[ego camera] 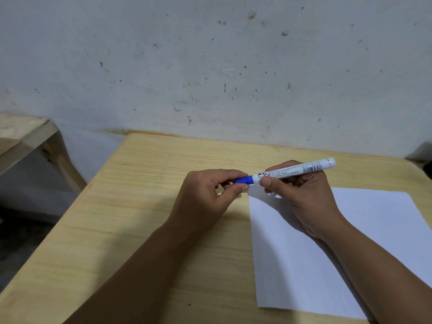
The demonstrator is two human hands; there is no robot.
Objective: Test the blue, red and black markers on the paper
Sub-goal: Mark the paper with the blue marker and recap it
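A blue marker [297, 170] with a white printed barrel is held level above the table, its blue cap [244, 180] pointing left. My right hand [304, 197] grips the barrel between thumb and fingers. My left hand [205, 197] pinches the blue cap at its left end. A white sheet of paper [315, 265] lies flat on the table under my right forearm; no marks show on it. No red or black marker is in view.
The light wooden table [140, 230] stands against a stained white wall [210, 66]. A wooden bench or shelf frame [25, 139] stands to the left, beyond the table's left edge. A dark object [424, 157] sits at the far right corner.
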